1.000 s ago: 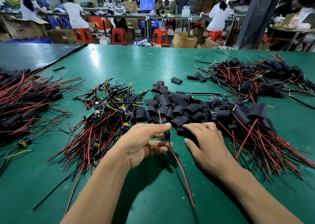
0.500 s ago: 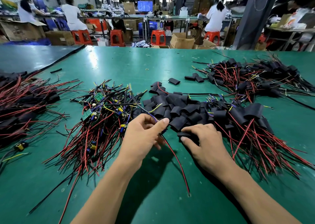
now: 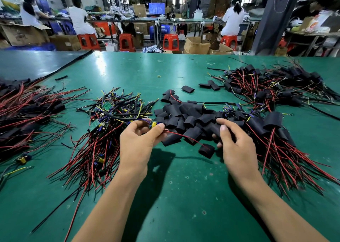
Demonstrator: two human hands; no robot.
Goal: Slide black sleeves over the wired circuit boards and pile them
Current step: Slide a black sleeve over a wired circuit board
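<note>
My left hand pinches a small wired circuit board with a yellow part, held just above the table; its red wire trails right. My right hand grips a black sleeve at the near edge of the loose sleeve heap. Another black sleeve lies on the table between my hands, and the red wire's end reaches it. Bare wired boards are heaped left of my left hand. Sleeved boards are piled to the right.
A second pile of sleeved boards lies at the far right and another at the far left. The green table shows bare near me. A few stray sleeves lie beyond the heap. People work at benches behind.
My left hand has lifted the board and turned it, so its red wire now runs right instead of hanging toward me. My right hand has closed on a sleeve from the heap.
</note>
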